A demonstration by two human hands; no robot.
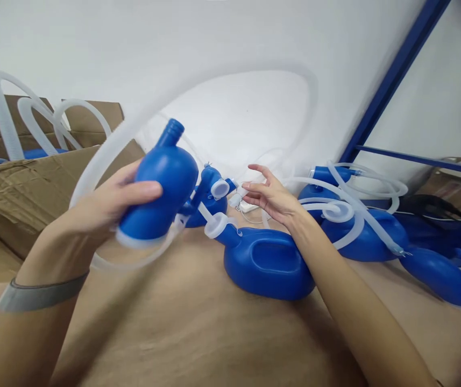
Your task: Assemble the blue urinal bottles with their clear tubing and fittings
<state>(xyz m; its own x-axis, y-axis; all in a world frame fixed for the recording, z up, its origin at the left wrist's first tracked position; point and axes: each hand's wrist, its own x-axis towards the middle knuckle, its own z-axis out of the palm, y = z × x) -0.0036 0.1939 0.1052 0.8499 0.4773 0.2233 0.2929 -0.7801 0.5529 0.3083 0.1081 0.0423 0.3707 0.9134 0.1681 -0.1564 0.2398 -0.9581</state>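
Note:
My left hand (127, 196) grips a blue plastic funnel cup (165, 174), its ribbed spout tilted up and its pale rim facing down. Behind that hand a translucent corrugated hose (105, 156) sweeps up in a wide blurred arc to the right; its ends are hidden. My right hand (270, 196) is empty, fingers spread, behind and above a blue plastic urinal bottle (268, 263) with a moulded handle recess. That bottle lies on the brown table surface, its neck and white cap (216, 226) pointing left. My right forearm passes over the bottle's right end.
An open cardboard box (40, 199) at left holds more blue pieces and hoses. Several blue bottles (369, 234) with coiled hoses (339, 212) lie at right. Another blue bottle (210, 207) stands behind the middle, near a small white object (250, 205). A blue metal frame (395, 80) rises at right.

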